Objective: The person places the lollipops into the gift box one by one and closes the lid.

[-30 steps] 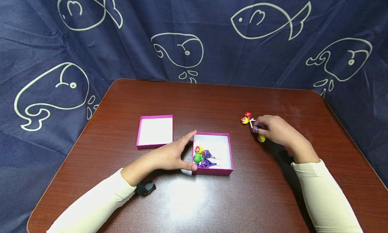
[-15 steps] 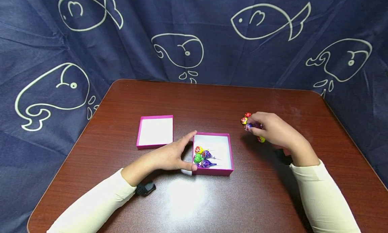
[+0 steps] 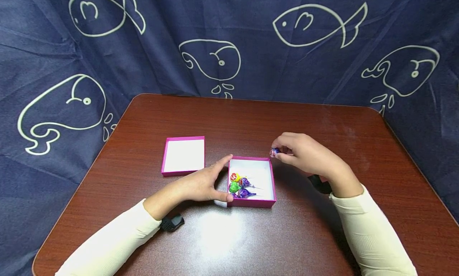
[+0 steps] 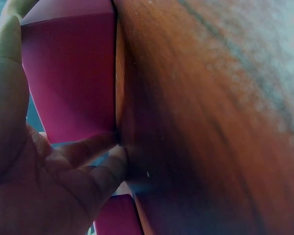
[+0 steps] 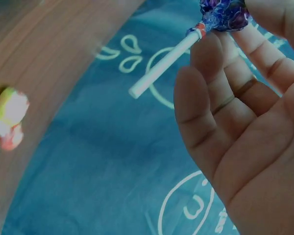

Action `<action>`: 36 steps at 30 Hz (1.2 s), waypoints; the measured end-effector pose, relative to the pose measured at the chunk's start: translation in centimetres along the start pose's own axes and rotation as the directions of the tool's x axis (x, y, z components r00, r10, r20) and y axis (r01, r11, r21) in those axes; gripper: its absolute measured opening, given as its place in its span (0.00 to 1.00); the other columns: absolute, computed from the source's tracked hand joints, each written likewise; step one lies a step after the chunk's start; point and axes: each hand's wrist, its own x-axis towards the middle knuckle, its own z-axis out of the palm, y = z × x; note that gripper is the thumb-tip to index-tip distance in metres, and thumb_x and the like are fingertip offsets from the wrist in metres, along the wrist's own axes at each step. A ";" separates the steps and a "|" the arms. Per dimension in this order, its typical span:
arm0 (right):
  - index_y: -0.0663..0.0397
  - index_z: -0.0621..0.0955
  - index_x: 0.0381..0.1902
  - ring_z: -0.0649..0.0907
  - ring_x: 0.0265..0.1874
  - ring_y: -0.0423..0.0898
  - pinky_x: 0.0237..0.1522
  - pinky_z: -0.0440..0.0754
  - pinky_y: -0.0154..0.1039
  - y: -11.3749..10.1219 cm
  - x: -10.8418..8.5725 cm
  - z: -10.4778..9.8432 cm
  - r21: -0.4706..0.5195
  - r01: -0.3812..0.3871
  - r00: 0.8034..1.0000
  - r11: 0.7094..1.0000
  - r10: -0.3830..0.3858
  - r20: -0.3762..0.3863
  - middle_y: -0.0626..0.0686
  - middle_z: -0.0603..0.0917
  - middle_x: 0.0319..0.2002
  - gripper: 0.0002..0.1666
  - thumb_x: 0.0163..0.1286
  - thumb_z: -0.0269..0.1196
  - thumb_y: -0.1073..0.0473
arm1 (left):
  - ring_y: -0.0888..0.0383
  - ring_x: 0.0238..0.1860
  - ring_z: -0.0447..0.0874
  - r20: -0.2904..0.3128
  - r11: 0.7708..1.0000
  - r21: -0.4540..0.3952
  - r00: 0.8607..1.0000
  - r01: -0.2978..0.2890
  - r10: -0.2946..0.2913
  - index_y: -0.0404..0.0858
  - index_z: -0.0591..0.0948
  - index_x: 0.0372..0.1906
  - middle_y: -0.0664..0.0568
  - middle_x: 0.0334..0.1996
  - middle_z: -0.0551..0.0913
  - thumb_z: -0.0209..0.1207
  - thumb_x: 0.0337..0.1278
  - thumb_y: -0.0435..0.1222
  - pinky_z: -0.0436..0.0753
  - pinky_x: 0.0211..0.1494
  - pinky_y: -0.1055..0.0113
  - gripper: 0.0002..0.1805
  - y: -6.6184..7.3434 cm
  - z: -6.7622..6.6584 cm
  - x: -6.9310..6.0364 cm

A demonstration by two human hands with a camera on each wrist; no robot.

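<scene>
Lollipop (image 3: 274, 152) in purple and blue wrapping shows just beside the far right corner of an open pink box (image 3: 252, 203); how high it is above the table (image 3: 251, 116), I cannot tell. The right hand (image 3: 310, 154) pinches it by the wrapped head between thumb and fingertips, and its white stick (image 5: 166, 64) comes out clear of the fingers.

The left hand (image 3: 202, 184) lies along the left side of the box, thumb and forefinger spread wide, the thumb at the near left corner and the forefinger at the far left one.

In the left part of the box are a yellow and red lollipop (image 3: 235, 177), a green lollipop (image 3: 234, 187) and some purple ones, partly overlapping. To the left sits a pink-edged tray (image 3: 184, 155) with a white inside. The right wrist view shows yellow and red sweets (image 5: 12, 106) on the table. A dark blue cloth (image 3: 229, 12) with white fish and whale outlines hangs at the far side.
</scene>
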 end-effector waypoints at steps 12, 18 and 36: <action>0.50 0.83 0.40 0.78 0.34 0.36 0.37 0.79 0.36 -2.5 2.3 1.1 0.038 0.104 0.994 0.994 -0.105 0.040 0.42 0.80 0.36 0.07 0.65 0.66 0.65 | 0.47 0.74 0.56 -0.004 1.000 0.012 1.000 0.001 -0.001 0.44 0.43 0.80 0.39 0.76 0.56 0.72 0.48 0.57 0.57 0.74 0.54 0.64 -0.1 0.0 0.0; 0.50 0.84 0.40 0.77 0.34 0.37 0.37 0.79 0.36 -3.4 3.0 1.9 0.052 0.143 0.987 0.988 -0.146 0.060 0.42 0.80 0.36 0.07 0.65 0.67 0.65 | 0.45 0.73 0.57 -0.005 1.000 0.002 1.000 -0.008 0.008 0.43 0.43 0.80 0.37 0.75 0.58 0.72 0.48 0.56 0.58 0.74 0.53 0.64 0.0 -0.1 0.0; 0.49 0.83 0.37 0.76 0.29 0.40 0.34 0.77 0.38 -4.3 4.3 4.4 -0.017 0.160 0.975 0.987 -0.155 0.157 0.43 0.79 0.32 0.07 0.63 0.70 0.62 | 0.47 0.74 0.57 0.007 1.000 0.004 1.000 -0.012 0.012 0.43 0.43 0.80 0.37 0.75 0.58 0.71 0.49 0.58 0.58 0.74 0.53 0.63 -0.2 -0.1 -0.1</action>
